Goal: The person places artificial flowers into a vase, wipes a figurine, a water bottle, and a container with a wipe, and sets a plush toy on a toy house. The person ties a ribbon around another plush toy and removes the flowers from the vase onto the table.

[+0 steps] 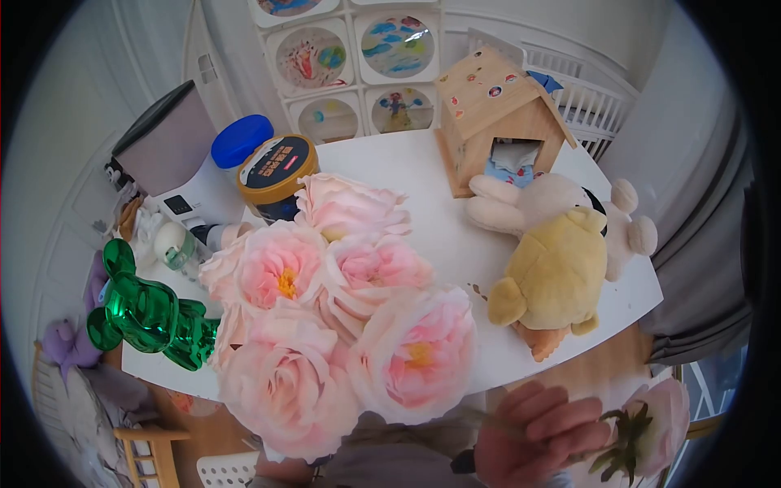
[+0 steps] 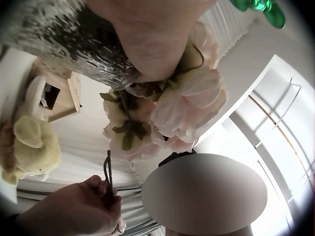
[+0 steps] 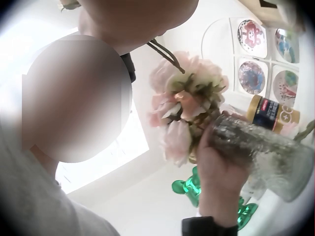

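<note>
Pink artificial roses [image 1: 285, 390] stand bunched in a textured glass vase [image 3: 285, 162], their blooms filling the middle of the head view. My left hand [image 3: 219, 169] is wrapped round the vase near its neck, below the green leaves; from the head view the roses hide most of this hand. Pinched in my right hand [image 1: 541, 431] is the stem of a single pink rose [image 1: 663, 431], its bloom pointing off to the right. The bent end of that stem [image 2: 108, 172] sticks out past my right fingers towards the bunch, apart from the vase.
A green shiny bear figure [image 1: 150, 313] lies at the white table's [image 1: 390, 150] left. Behind the roses stand a gold-lidded jar [image 1: 281, 167] and a blue-lidded tub [image 1: 242, 140]. Further right are a wooden toy house [image 1: 496, 114] and plush toys [image 1: 557, 260].
</note>
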Motion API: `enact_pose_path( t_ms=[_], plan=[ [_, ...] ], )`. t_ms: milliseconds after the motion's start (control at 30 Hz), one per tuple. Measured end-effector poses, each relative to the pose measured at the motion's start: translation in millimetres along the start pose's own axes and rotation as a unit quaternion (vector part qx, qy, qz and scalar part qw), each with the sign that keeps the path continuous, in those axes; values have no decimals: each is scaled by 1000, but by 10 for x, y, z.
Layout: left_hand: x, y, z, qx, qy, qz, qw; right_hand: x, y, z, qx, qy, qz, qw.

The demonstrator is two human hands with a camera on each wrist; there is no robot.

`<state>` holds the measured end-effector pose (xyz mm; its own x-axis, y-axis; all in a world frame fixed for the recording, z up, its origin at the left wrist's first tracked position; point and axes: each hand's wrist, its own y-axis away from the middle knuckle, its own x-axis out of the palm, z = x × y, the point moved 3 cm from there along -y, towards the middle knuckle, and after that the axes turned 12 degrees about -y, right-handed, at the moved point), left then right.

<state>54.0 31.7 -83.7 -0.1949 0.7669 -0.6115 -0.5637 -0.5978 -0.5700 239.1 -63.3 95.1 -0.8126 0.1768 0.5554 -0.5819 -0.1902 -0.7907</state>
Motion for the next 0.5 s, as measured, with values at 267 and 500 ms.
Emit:
enact_pose_path(
  t_ms=[267,500],
  plan=[
    [7,-47,78,-8,12,-9,1000,-98,304,-158,181,-131,281,933],
    [22,-93,86,-23,31,-15,999,-223,595,-429,359,-204,277,868]
  ],
)
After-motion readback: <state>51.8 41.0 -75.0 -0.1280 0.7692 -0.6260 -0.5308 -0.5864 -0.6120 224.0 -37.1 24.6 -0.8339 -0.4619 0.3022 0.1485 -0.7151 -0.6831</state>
